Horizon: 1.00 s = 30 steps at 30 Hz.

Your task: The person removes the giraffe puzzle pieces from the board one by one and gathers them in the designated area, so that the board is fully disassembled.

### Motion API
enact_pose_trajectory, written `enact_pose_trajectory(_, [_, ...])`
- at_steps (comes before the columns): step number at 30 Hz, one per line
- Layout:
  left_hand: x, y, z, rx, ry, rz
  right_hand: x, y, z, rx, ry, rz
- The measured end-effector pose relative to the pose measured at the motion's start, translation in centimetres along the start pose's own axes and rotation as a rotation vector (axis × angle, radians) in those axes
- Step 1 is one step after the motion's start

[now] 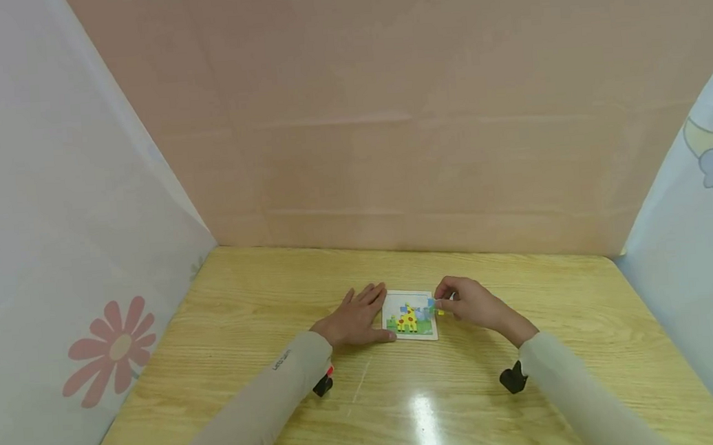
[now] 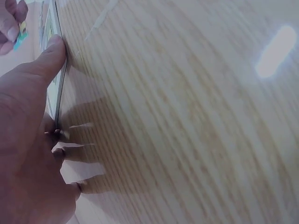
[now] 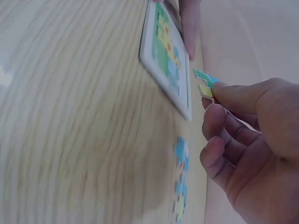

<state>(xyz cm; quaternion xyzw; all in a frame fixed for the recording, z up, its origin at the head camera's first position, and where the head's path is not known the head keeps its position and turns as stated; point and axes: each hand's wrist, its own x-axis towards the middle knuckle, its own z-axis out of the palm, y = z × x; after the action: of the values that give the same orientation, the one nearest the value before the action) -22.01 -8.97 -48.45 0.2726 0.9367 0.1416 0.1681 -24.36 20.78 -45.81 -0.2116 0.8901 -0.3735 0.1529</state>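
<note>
A small white-framed jigsaw tray (image 1: pixel 395 302) lies on the table, partly filled with a giraffe picture in its lower part. My left hand (image 1: pixel 355 318) rests beside it with fingers extended along the left edge. In the left wrist view, the left thumb (image 2: pixel 55 49) lies on the tray's rim. At the tray's right side, my right hand (image 1: pixel 470 302) pinches a jigsaw piece (image 3: pixel 204 85) between thumb and fingers. That piece shows blue, green and yellow, and is held tilted just off the tray's edge in the right wrist view.
Two loose clusters of blue jigsaw pieces, one nearer (image 3: pixel 181 200) and one farther (image 3: pixel 181 154), lie on the wooden table (image 1: pixel 262 298) by the right hand. A pinkish-brown backdrop (image 1: pixel 391 179) rises behind the table, with patterned pale sheets (image 1: pixel 108 219) at both sides.
</note>
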Motion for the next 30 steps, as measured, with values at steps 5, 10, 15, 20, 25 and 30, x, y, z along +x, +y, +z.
enact_pose_trajectory(5, [-0.2,0.2,0.0,0.000,0.003,0.002,-0.9,1.2,-0.4,-0.011,0.004,0.008])
enact_pose_trajectory(10, [-0.1,0.2,0.1,-0.011,0.005,0.001,-1.7,2.1,-0.6,-0.001,-0.008,0.037])
enact_pose_trajectory(15, [-0.1,0.1,0.3,-0.015,0.003,-0.007,-2.1,2.8,-0.6,-0.021,0.001,0.050])
enact_pose_trajectory(20, [0.0,0.1,0.3,-0.005,0.006,-0.012,-2.2,3.4,-0.5,-0.050,-0.007,0.048])
enact_pose_trajectory(25, [0.0,0.0,0.3,-0.008,0.008,-0.008,-2.1,3.9,-0.5,-0.070,0.000,0.019])
enact_pose_trajectory(30, [0.1,0.1,0.2,-0.004,0.008,-0.016,-1.9,4.3,-0.4,-0.100,0.009,0.011])
